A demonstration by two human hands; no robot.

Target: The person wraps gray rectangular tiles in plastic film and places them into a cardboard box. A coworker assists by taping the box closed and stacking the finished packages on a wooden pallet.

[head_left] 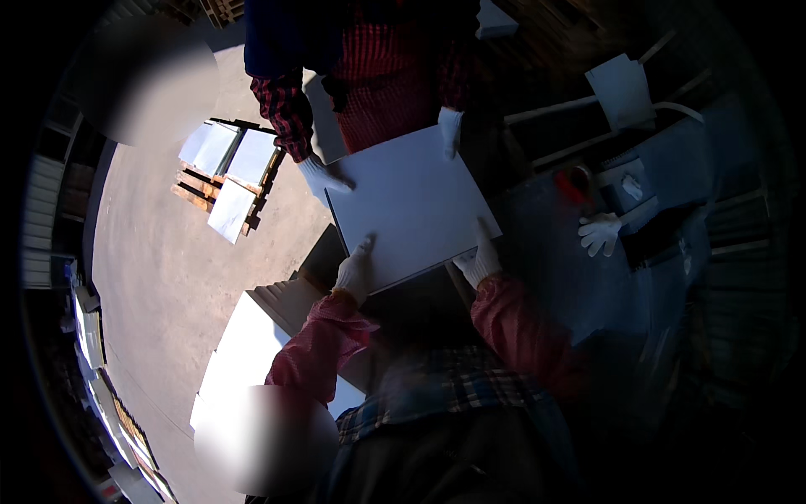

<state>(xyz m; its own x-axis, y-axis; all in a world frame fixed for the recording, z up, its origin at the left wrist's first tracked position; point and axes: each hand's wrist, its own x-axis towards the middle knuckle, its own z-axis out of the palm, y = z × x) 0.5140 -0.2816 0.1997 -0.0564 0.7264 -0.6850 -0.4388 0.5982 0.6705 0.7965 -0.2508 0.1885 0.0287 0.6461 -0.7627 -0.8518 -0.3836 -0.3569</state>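
A white rectangular panel (pixel 411 202) is held roughly level between me and a person across from me; its edges look thin, and I cannot tell if it is one sheet or several. My left hand (pixel 357 270), in a white glove, grips the near left edge with the thumb on top. At the near right corner, my gloved right hand (pixel 480 256) holds the panel the same way, its fingers hidden underneath. The co-worker's gloved hands (pixel 323 176) are on the far left edge and the far right corner.
White stacked sheets (pixel 243 334) stand by my left arm. Farther left, a wooden pallet (pixel 195 186) carries several white panels on the concrete floor. To the right are a white glove (pixel 600 233), perhaps worn, a red object (pixel 574 186) and another white panel (pixel 621 91) amid dark shadow.
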